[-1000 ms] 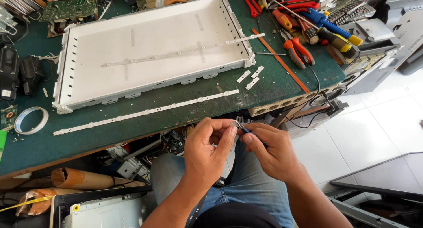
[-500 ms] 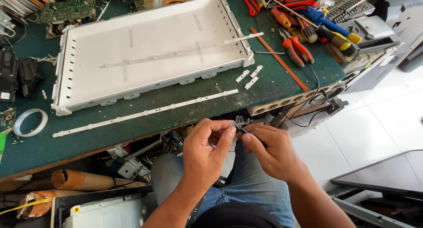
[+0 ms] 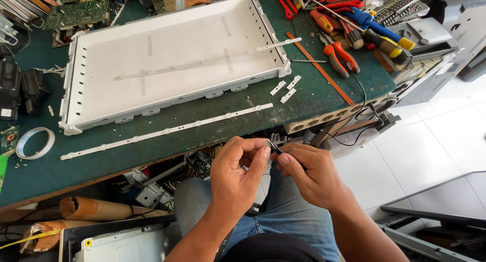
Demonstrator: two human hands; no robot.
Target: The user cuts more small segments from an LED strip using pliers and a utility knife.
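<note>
Dark, slim tool (image 3: 276, 149) pinched between thumb and fingertips of right hand (image 3: 309, 173), tip meeting a tiny pale piece (image 3: 267, 143) gripped by fingertips of left hand (image 3: 238, 173), both over lap in blue jeans (image 3: 288, 216), just off table edge. Beyond, on green table (image 3: 324, 95): long white LED strip (image 3: 167, 131), then shallow white panel tray (image 3: 76, 97) with another strip inside. Farther right, three small white strip pieces (image 3: 286, 89), orange-handled pliers (image 3: 340, 57).
</note>
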